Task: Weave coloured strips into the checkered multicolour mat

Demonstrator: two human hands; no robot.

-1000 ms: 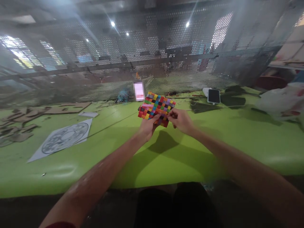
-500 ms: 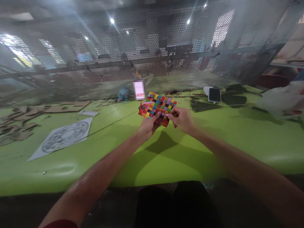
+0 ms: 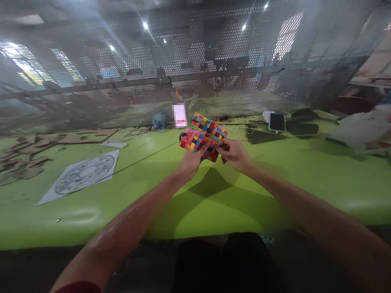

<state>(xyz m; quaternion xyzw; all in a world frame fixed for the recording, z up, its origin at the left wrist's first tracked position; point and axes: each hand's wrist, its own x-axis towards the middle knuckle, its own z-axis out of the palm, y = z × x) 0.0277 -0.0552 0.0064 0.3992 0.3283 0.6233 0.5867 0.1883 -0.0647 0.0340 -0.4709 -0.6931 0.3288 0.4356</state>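
A small checkered woven piece [image 3: 209, 129] in many bright colours is held tilted above the green table. My left hand [image 3: 193, 159] grips it from below, thumb laid over its front and the fingers behind. Across the left part of the piece runs a pink strip [image 3: 195, 133], with a dark bit at the left corner. My right hand [image 3: 231, 151] is closed in a pinch at the lower right edge of the piece. What sits between those fingertips is hidden.
On the green table [image 3: 146, 162], a sheet with a printed round pattern [image 3: 87, 173] and cardboard scraps [image 3: 27, 152] lie left. A lit phone [image 3: 179, 115] stands behind the piece, before a perforated metal screen [image 3: 137, 89]. Rightward are a dark-screened device [image 3: 277, 122] and a plastic bag [image 3: 362, 128].
The woven piece has tipped slightly, its upper edge now a little higher. A pink bit seen by my right fingertips before is now hidden. Both hands stay nearly in place.
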